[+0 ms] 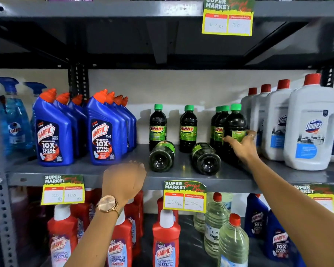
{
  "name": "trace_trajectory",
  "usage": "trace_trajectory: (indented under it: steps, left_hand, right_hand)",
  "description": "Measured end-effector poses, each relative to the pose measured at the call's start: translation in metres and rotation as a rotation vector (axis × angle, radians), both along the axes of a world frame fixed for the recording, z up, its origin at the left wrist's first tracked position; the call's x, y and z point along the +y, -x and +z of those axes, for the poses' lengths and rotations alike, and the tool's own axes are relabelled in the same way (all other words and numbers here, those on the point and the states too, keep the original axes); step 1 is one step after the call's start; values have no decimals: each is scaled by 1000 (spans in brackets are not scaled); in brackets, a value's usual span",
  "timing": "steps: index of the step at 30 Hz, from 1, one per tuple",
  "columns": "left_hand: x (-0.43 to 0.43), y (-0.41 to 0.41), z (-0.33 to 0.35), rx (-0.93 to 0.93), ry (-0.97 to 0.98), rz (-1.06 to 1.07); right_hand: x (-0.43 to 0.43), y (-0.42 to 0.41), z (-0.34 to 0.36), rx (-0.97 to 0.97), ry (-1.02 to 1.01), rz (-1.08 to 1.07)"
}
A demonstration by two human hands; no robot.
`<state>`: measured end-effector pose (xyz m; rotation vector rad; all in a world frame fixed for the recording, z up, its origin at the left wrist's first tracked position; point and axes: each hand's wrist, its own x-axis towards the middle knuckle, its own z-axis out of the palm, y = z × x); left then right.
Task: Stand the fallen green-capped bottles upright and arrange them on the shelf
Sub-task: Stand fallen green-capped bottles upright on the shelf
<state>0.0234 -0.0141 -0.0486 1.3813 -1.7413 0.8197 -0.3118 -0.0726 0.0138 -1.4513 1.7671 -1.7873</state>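
Several dark green-capped Sunny bottles are on the grey middle shelf [108,171]. Two stand apart at the back [157,126] [188,128]. Three more stand in a tight row at the right; my right hand [241,145] grips the front one [235,124], which is upright. Two bottles lie on their sides with their bases towards me [161,157] [206,158]. My left hand [123,182], wearing a watch, hovers at the shelf's front edge, just left of the nearer fallen bottle, holding nothing, its fingers curled and blurred.
Blue Harpic bottles [54,130] crowd the shelf's left side and white Domex bottles [312,124] the right. Price tags [184,196] hang from the shelf edge. Red Harpic bottles and clear bottles fill the shelf below. The upper shelf hangs close overhead.
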Motion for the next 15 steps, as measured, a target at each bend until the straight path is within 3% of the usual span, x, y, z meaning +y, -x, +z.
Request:
trace_trajectory:
  steps: [4, 10, 15]
  left_hand:
    - [-1, -1, -6, -41, 29, -16]
    - [-2, -1, -6, -27, 80, -38]
    - [1, 0, -6, 6, 85, -40]
  right_hand:
    - [0, 9, -4, 21, -55, 0]
    - [-3, 8, -7, 203, -85, -121]
    - [0, 5, -8, 125, -119, -37]
